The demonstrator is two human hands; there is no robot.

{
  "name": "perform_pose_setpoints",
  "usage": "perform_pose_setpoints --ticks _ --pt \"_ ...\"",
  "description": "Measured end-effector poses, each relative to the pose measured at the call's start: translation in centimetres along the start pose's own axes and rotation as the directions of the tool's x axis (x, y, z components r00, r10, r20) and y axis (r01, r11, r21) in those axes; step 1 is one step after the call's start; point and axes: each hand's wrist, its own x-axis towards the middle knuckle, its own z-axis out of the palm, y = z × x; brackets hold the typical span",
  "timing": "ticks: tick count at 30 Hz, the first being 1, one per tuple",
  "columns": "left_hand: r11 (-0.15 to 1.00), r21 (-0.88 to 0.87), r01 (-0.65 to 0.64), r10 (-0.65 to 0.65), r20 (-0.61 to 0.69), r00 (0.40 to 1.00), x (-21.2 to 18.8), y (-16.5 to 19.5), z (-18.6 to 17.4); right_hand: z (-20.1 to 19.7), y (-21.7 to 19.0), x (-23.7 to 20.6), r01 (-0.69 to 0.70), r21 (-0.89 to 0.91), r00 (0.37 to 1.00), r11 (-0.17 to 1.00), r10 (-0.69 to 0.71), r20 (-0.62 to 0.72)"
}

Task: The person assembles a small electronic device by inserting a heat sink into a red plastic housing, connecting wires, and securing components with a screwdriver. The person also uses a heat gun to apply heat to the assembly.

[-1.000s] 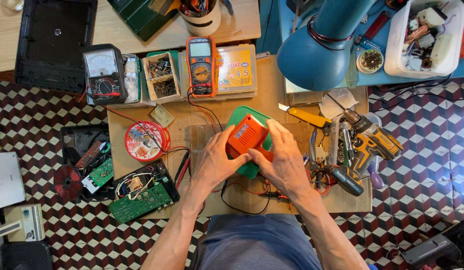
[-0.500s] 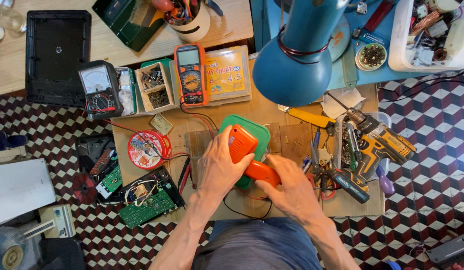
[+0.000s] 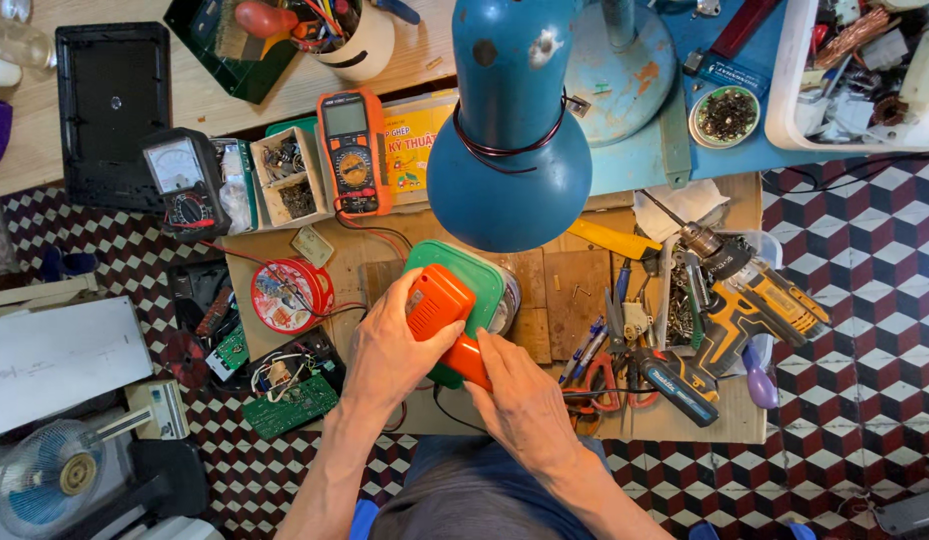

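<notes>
Both hands grip the orange device: the right hand (image 3: 524,400) wraps its handle end, fingers pressed together around it, while the left hand (image 3: 389,345) cups the orange device (image 3: 439,300), fingers curled on its body. Under it, apparently touching, sits a green lid (image 3: 479,270). A steady, even two-handed grip suits this. Beyond the fingers stand the multimeter (image 3: 352,150) and blue lamp (image 3: 509,150).

Orange device (image 3: 439,305) turned since a second ago: then broad face up, gripped between both hands at bench centre; now on edge, tilted, narrow handle end pointing toward person. Left hand (image 3: 389,350) moved from beside device to left flank, thumb across lower body. Right hand (image 3: 519,395) dropped from device's right side to handle end, nearer body. Green lid (image 3: 474,275) under device more exposed. Head camera shifted forward: blue lamp shade (image 3: 509,150) now larger, nearer frame centre.
</notes>
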Motion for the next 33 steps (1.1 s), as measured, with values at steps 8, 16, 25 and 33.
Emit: perform_pose_setpoints --ticks 8,16,25,33 --pt "0.995 0.023 0.097 -0.098 0.011 0.995 0.6 0.1 -0.5 0.5 -0.3 1.3 -0.050 -0.012 0.997 0.999 0.050 0.062" --pt "0.994 -0.031 -0.100 0.097 -0.101 0.990 -1.4 -3.0 -0.2 -0.6 2.1 0.0 -0.627 0.503 0.779 0.595 0.466 0.419" --pt "0.990 -0.003 -0.138 0.135 -0.185 0.973 -3.3 -5.4 0.1 2.3 0.3 -1.2 -0.618 0.421 0.784 0.664 0.479 0.396" --pt "0.904 -0.427 0.006 0.010 0.035 0.999 -3.8 -11.3 -1.9 3.7 0.4 -2.3 -0.567 0.579 0.823 0.586 0.435 0.365"
